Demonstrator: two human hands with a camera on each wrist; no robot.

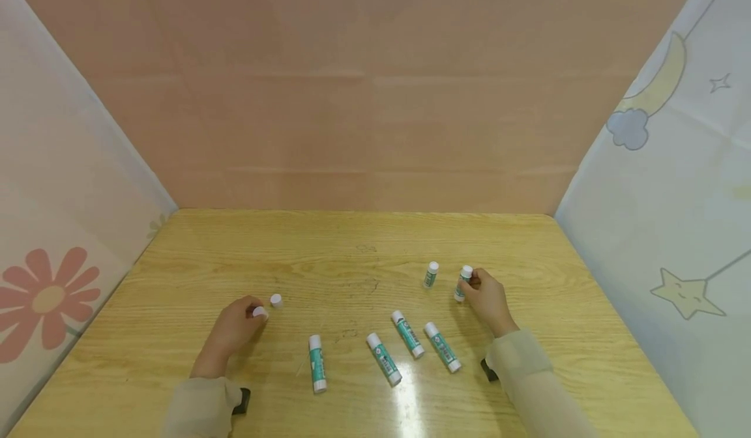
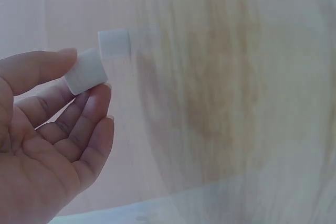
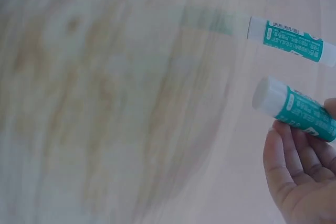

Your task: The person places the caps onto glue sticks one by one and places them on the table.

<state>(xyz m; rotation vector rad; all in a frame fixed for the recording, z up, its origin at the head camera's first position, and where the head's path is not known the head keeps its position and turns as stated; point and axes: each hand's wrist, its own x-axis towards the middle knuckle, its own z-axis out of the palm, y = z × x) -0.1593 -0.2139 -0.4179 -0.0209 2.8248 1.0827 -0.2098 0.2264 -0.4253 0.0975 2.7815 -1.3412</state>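
Observation:
My left hand (image 1: 236, 324) pinches a white cap (image 2: 85, 72) between thumb and fingers, low over the left of the table. Just beyond it a second white cap (image 1: 276, 300) stands on the wood. On the right, my right hand (image 1: 488, 298) holds a green-and-white glue stick (image 3: 302, 111) upright by its label, white end up. To its left a similar glue stick (image 1: 431, 275) stands upright on the table. Whether the held stick's base touches the table, I cannot tell.
Several capped glue sticks lie nearer the front: one glue stick (image 1: 317, 364) left of centre, others such as this glue stick (image 1: 384, 359) and another glue stick (image 1: 442, 347) toward the right. The wooden table (image 1: 264, 242) meets a plain back wall and patterned side sheets.

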